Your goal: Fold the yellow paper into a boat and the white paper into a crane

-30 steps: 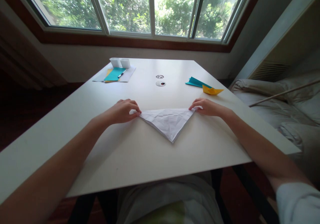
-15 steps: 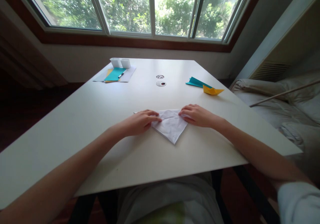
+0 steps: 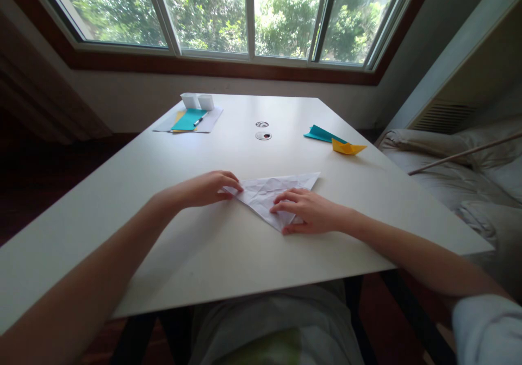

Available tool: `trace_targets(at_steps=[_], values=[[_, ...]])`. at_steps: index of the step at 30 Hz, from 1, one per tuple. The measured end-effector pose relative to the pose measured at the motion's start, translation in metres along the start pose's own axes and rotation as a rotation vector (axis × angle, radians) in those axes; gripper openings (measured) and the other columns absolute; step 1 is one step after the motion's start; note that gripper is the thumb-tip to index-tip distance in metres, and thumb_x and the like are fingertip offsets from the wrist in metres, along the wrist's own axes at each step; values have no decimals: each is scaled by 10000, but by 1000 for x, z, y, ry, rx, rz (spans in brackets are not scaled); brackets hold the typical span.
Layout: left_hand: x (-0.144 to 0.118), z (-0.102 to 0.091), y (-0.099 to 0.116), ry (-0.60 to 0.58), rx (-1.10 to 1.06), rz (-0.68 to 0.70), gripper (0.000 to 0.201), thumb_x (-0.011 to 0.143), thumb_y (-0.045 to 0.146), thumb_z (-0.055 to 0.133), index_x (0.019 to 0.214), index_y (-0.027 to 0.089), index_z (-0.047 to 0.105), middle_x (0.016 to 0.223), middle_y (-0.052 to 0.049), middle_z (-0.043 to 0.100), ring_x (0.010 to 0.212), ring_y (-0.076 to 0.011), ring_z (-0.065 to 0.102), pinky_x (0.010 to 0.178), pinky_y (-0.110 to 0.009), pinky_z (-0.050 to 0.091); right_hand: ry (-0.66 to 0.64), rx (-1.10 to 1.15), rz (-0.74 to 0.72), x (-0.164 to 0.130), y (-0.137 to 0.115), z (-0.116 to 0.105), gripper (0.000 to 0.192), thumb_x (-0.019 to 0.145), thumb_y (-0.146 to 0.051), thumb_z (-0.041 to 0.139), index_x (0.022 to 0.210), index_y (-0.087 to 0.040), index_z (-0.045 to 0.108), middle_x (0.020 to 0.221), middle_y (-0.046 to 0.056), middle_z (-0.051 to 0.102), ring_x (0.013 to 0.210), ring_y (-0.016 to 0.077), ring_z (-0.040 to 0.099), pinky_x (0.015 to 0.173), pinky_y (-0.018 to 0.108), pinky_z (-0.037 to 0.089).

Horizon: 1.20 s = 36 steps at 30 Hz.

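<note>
A creased white sheet of paper (image 3: 261,188), folded into a triangle, lies in front of me with its point toward the near table edge. At its left corner, my left hand (image 3: 216,186) pinches the paper between thumb and fingers. My right hand (image 3: 305,210) rests on the lower right part of the triangle, fingers spread over it and thumb near the bottom point. That hand covers part of the paper's right edge.
The white table (image 3: 171,267) carries a yellow paper boat (image 3: 348,147) and a teal folded paper (image 3: 324,134) at right. Far left are teal paper (image 3: 188,120), a pen (image 3: 199,119) and two white containers (image 3: 198,101). Two round inserts (image 3: 263,136) sit mid-table.
The paper has gone from a smaller shape with both sides under my hands to a wider triangle. My left hand moved left with its corner; my right hand came down toward the bottom point.
</note>
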<state>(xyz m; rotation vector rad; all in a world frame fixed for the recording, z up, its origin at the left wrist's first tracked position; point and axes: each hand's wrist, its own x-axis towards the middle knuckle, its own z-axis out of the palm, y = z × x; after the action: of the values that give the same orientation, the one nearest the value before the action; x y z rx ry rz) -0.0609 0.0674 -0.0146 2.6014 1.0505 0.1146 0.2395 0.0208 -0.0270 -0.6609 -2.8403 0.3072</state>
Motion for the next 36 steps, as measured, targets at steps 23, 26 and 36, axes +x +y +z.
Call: trace_targets(at_steps=[23, 26, 36], values=[[-6, -5, -38, 100, -106, -186, 416, 734, 462, 576, 1087, 248, 630, 903, -4, 635, 690, -116, 559, 636, -199, 441, -14, -14, -33, -4, 12, -8, 494, 780, -508, 575, 1149, -179, 559, 1179, 133, 562, 1094, 247, 511, 934, 384, 413], [-4, -4, -34, 190, -106, -148, 406, 758, 455, 560, 1091, 235, 634, 885, -13, 645, 708, -124, 567, 647, -212, 445, -26, -66, -58, -6, 17, -11, 379, 838, -411, 531, 1128, -170, 569, 1150, 127, 585, 1039, 221, 546, 893, 348, 438], [-2, -1, -22, 414, 87, 28, 321, 870, 375, 461, 954, 165, 690, 803, -72, 663, 727, -156, 593, 679, -260, 464, 42, -471, 53, -12, 30, -16, 277, 889, -160, 390, 1066, -185, 602, 877, 67, 692, 712, 158, 627, 643, 257, 414]])
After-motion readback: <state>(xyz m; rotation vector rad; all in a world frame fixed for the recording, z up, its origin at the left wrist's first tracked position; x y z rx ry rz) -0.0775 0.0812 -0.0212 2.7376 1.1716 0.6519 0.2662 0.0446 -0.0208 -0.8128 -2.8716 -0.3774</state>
